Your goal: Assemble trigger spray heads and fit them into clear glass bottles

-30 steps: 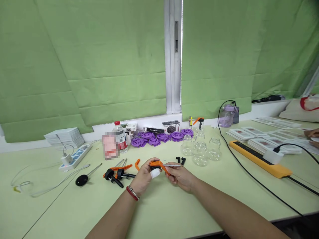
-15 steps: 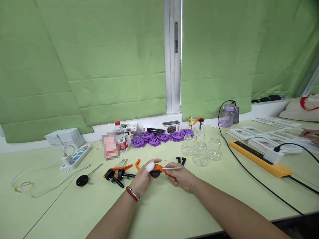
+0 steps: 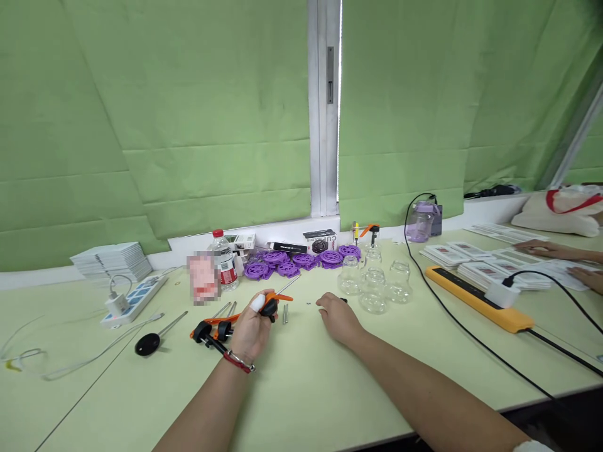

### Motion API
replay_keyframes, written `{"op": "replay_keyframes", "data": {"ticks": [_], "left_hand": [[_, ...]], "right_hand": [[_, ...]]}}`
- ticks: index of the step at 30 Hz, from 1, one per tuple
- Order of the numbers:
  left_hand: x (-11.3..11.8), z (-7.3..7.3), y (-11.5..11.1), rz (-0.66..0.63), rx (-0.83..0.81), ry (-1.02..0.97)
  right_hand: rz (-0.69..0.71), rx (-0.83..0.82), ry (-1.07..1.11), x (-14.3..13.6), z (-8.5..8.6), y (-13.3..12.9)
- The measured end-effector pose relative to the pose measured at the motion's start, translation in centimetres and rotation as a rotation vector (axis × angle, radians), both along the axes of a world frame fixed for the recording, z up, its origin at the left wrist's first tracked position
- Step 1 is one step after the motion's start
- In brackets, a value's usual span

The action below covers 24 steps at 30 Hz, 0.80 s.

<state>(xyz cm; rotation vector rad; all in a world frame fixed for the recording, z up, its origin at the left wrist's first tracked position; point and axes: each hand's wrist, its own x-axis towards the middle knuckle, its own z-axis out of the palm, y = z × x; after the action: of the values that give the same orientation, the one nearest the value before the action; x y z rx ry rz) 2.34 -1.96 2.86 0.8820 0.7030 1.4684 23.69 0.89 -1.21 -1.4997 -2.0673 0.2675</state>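
"What can you read from there?"
"On the box (image 3: 324,243) at the back, I make out a big 'CU' and a piece of 'HOLDER'."
"And the bottle (image 3: 228,269)?"
"Its label has print, too small for me."
"The black box (image 3: 288,247)?"
"White lettering, but I can't read it. Same with the cards (image 3: 481,276)."

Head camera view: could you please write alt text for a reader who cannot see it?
The left hand holds an orange and black part with a metal rod over a pale table; the right hand is beside a black piece. Beyond are clear jars and purple parts, before green curtains.
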Motion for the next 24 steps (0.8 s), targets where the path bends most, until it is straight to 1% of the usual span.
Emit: {"op": "replay_keyframes", "data": {"ticks": [3, 5, 8, 11, 15, 18, 20, 24], "left_hand": [[-0.3, -0.1, 0.2, 0.019, -0.006, -0.046], [-0.5, -0.2, 0.4, 0.032, -0.022, -0.066], [-0.9, -0.1, 0.7, 0.053, -0.058, -0.097], [-1.0, -0.2, 0.9, 0.053, -0.079, -0.113], [-0.8, -0.6, 1.1, 0.041, -0.071, -0.101], [-0.6, -0.8, 1.1, 0.049, -0.079, -0.104], [-0.6, -1.0, 1.1, 0.057, -0.084, -0.107], [-0.6, -1.2, 1.2, 0.063, -0.094, -0.112]], "right_hand": [[-0.014, -0.024, -0.174, -0.4, 0.8, 1.2], [0.01, -0.033, -0.264, -0.8, 1.3, 1.9], [0.066, -0.027, -0.308, -2.1, 1.7, 2.5], [0.184, 0.054, -0.336, -4.1, 1.3, 2.2], [0.348, 0.199, -0.484, -6.4, 0.4, 1.3], [0.413, 0.287, -0.608, -6.8, 0.0, 0.9], [0.442, 0.316, -0.675, -6.7, 0.0, 0.8], [0.485, 0.374, -0.747, -6.5, 0.2, 0.6]]}}
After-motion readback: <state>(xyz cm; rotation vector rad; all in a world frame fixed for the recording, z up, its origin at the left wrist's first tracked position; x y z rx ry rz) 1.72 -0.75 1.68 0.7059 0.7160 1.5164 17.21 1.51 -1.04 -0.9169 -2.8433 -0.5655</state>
